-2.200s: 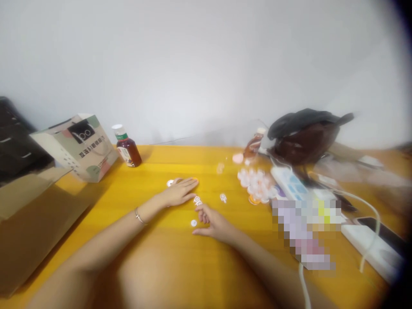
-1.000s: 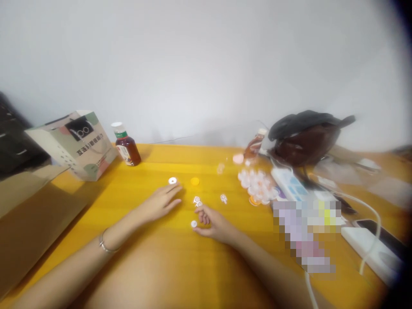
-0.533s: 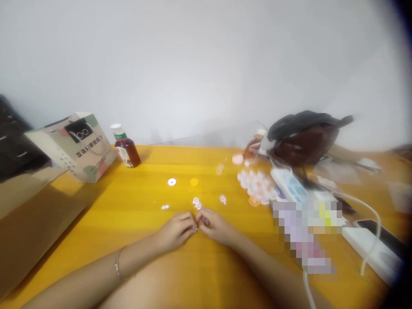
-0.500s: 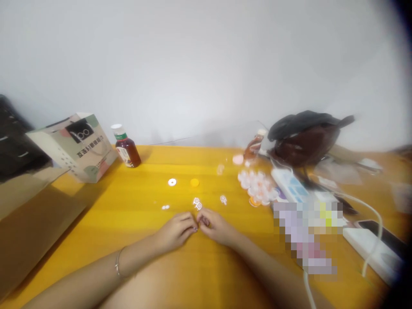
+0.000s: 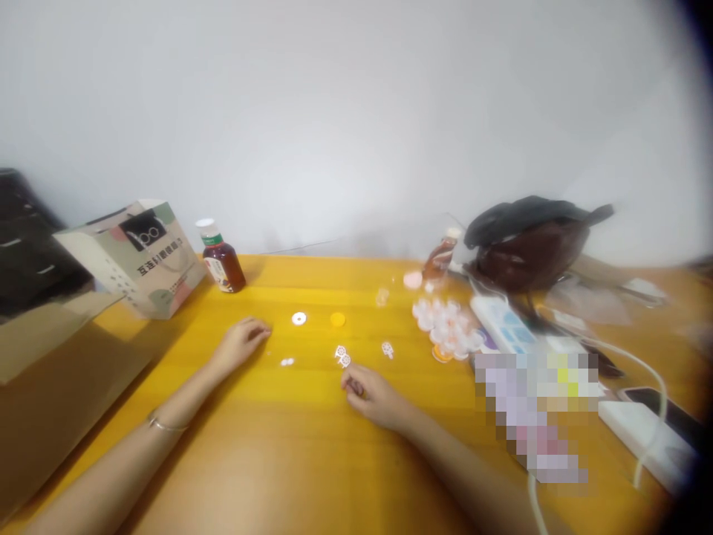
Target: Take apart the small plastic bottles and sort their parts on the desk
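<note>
My left hand (image 5: pixel 242 346) is low over the yellow-brown table, its fingers drawn together and pointing right. Whatever its fingertips hold, if anything, is too small to make out. A pair of small white discs (image 5: pixel 287 362) lies just right of it. My right hand (image 5: pixel 374 395) has curled fingers beside two white wheel-shaped cutouts (image 5: pixel 342 356); its contents are hidden. Farther right lies another white wheel-shaped piece (image 5: pixel 388 349). Beyond the hands are a white disc with a centre hole (image 5: pixel 299 319) and a yellow disc (image 5: pixel 337 319), both flat on the table.
Many pale round pieces (image 5: pixel 445 325) are heaped at right, by a white power strip (image 5: pixel 501 321), cables and a blurred-out patch. A dark bag (image 5: pixel 529 241) and a brown bottle (image 5: pixel 440 256) stand behind. At left are a red-brown bottle (image 5: pixel 223 260), paper bag (image 5: pixel 139 260) and cardboard box (image 5: pixel 67 401).
My left hand has moved away from my right hand, left and farther up the table. The right hand has stayed nearly in place, fingers still curled. The view has shifted slightly.
</note>
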Demonstrator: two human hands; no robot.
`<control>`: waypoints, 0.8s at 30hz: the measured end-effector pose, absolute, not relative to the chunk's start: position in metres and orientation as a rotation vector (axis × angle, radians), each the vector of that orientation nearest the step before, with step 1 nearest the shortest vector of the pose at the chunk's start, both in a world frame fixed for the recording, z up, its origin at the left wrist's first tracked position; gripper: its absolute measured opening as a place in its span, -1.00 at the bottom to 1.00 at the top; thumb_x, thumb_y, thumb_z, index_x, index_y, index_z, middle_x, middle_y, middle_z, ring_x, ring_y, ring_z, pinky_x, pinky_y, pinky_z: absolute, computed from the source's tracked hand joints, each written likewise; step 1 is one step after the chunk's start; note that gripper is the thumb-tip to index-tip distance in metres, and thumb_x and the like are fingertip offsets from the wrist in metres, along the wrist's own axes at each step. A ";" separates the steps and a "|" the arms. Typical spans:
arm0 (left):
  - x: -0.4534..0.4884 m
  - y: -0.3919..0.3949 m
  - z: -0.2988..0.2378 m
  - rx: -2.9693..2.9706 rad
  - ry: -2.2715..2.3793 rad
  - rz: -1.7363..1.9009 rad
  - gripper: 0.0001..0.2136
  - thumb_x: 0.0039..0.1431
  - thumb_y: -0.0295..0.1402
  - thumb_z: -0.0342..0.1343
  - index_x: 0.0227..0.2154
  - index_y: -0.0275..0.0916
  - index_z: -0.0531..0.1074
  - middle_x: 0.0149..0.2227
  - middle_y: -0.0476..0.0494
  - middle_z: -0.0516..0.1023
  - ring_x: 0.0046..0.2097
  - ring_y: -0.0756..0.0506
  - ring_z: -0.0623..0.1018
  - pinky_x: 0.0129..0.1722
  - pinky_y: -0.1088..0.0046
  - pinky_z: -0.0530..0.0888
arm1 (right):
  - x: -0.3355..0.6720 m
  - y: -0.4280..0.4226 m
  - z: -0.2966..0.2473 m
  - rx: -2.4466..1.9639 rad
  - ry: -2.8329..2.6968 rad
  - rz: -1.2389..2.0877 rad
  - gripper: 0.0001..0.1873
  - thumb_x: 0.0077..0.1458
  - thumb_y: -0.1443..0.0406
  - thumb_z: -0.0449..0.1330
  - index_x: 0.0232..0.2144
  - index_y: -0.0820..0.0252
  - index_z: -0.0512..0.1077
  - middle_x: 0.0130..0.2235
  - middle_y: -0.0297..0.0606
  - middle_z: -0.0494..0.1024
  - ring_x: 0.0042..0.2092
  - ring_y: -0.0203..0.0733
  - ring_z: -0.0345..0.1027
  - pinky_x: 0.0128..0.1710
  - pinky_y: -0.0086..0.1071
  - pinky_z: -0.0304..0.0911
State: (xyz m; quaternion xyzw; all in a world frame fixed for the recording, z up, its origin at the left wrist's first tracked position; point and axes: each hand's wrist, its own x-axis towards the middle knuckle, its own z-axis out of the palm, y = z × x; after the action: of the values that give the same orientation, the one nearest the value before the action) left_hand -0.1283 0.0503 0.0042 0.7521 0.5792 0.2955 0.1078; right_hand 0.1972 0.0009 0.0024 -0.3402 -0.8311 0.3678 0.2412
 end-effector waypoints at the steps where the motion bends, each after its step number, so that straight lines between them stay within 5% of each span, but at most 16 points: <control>1: -0.133 0.051 0.001 2.216 1.692 0.854 -0.73 0.12 -0.17 -0.03 -0.37 -0.24 0.46 -0.32 -0.14 0.48 -0.29 -0.09 0.47 -0.24 0.41 0.41 | 0.197 0.001 0.003 -0.931 -2.269 1.005 -0.83 -0.08 0.51 0.00 -0.42 0.18 0.24 -0.49 -0.42 0.24 -0.46 -0.37 0.12 -0.46 -0.51 0.06; 12: -0.126 0.030 0.006 2.296 1.629 0.858 -0.74 0.14 -0.18 -0.03 -0.26 -0.20 0.45 -0.26 -0.14 0.49 -0.22 -0.09 0.49 -0.17 0.39 0.40 | 0.197 0.001 0.004 -0.949 -2.264 1.016 -0.81 -0.10 0.52 0.00 -0.43 0.18 0.25 -0.49 -0.42 0.24 -0.47 -0.37 0.11 -0.46 -0.52 0.05; 24: -0.117 0.018 0.005 2.594 1.593 0.628 -0.78 0.22 -0.28 -0.10 -0.39 -0.21 0.41 -0.38 -0.10 0.47 -0.30 -0.05 0.45 -0.32 0.49 0.29 | 0.197 0.000 0.007 -0.967 -2.272 1.003 -0.82 -0.10 0.53 0.00 -0.44 0.18 0.24 -0.49 -0.42 0.25 -0.46 -0.37 0.12 -0.45 -0.51 0.07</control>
State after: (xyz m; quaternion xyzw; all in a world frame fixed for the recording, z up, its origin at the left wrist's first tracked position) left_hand -0.1174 0.0184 0.0047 0.8344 0.5125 0.2021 0.0167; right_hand 0.1968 -0.0001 0.0068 -0.3525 -0.8284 0.3657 0.2361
